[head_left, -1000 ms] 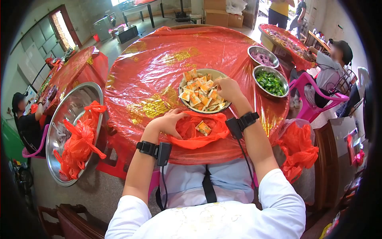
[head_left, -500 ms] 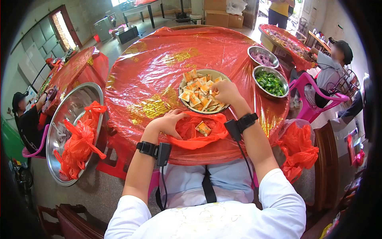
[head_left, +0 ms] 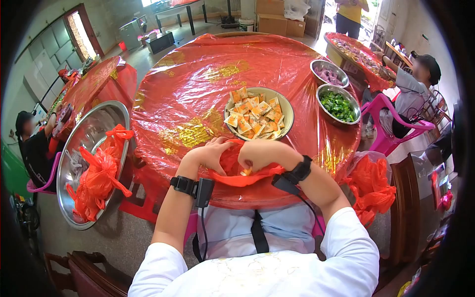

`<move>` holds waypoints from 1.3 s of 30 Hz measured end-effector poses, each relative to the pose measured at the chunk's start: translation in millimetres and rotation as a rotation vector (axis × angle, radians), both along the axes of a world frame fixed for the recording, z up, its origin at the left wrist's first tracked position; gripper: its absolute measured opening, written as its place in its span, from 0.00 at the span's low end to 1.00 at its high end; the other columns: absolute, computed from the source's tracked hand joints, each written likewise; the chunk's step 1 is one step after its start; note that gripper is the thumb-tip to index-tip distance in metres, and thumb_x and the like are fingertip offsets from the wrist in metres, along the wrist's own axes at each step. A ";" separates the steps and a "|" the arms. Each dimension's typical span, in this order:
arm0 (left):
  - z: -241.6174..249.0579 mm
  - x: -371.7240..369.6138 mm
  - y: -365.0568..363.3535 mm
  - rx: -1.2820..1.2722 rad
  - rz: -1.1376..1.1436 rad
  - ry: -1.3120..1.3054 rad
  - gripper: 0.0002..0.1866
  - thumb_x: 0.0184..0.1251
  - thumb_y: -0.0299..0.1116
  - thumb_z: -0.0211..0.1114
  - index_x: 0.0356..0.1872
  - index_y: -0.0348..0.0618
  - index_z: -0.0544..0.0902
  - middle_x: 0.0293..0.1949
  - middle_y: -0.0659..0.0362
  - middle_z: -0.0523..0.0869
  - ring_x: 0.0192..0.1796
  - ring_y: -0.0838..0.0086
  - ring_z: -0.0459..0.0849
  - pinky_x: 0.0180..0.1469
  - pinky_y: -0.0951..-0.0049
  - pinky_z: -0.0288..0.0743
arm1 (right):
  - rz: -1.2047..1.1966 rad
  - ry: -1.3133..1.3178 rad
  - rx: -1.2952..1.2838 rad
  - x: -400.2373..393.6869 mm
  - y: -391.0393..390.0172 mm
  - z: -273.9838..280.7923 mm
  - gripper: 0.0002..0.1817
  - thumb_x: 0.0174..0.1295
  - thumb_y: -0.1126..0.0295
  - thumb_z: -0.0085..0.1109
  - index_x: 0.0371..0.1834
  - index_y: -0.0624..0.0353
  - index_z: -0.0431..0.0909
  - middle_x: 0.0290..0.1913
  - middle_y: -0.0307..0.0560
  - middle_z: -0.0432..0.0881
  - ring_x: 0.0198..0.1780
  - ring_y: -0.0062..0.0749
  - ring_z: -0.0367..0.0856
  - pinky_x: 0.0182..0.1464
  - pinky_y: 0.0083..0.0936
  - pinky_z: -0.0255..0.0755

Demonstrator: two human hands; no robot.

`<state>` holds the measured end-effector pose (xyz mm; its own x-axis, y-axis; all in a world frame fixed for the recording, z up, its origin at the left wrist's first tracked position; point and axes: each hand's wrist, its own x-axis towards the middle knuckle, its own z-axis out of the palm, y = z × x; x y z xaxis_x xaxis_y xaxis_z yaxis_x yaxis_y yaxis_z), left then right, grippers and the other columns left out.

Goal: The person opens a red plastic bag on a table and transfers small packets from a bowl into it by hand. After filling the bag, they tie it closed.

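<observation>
A red plastic bag [head_left: 232,179] lies at the near edge of the round table, its mouth spread open. My left hand [head_left: 212,154] grips the bag's left side, thumb at the opening. Over the mouth, my right hand [head_left: 263,153] is curled with fingers pointing down into the bag. At its fingertips shows a small orange-and-white packet [head_left: 246,172], mostly hidden by the hand and bag. Just beyond both hands stands a bowl [head_left: 292,119] heaped with similar orange-and-white packets [head_left: 255,115].
Chopped greens [head_left: 338,105] and pinkish pieces [head_left: 328,76] fill two metal bowls at right. A large metal basin [head_left: 69,168] with tied red bags [head_left: 101,173] is at left. More red bags [head_left: 368,190] hang at right. People sit at other tables.
My right hand has moved from the bowl of packets down and left to the red bag's mouth. My left hand stays at the bag's left side.
</observation>
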<state>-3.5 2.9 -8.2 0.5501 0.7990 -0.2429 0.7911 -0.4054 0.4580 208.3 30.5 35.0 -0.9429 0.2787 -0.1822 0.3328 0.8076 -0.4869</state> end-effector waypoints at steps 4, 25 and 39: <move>8.0 3.6 -3.8 -0.007 0.010 0.036 0.64 0.23 0.46 0.83 0.70 0.55 0.56 0.67 0.45 0.57 0.70 0.46 0.54 0.69 0.55 0.56 | 0.094 -0.349 -0.067 -5.8 4.9 -18.5 0.06 0.37 0.75 0.63 0.22 0.58 0.79 0.18 0.40 0.79 0.20 0.29 0.77 0.22 0.28 0.68; 4.0 2.4 -3.6 -0.011 -0.001 0.052 0.65 0.21 0.41 0.83 0.71 0.55 0.55 0.68 0.45 0.55 0.70 0.48 0.53 0.70 0.58 0.55 | -0.134 0.107 0.124 5.7 10.0 2.0 0.10 0.47 0.65 0.65 0.27 0.61 0.82 0.24 0.45 0.82 0.29 0.38 0.82 0.33 0.30 0.74; 6.3 2.1 -3.4 -0.044 0.005 0.052 0.63 0.22 0.45 0.83 0.70 0.59 0.57 0.69 0.46 0.54 0.71 0.45 0.52 0.70 0.54 0.55 | -0.705 -0.029 0.498 25.5 62.4 -30.7 0.22 0.51 0.64 0.63 0.51 0.56 0.74 0.49 0.49 0.77 0.52 0.43 0.77 0.50 0.38 0.75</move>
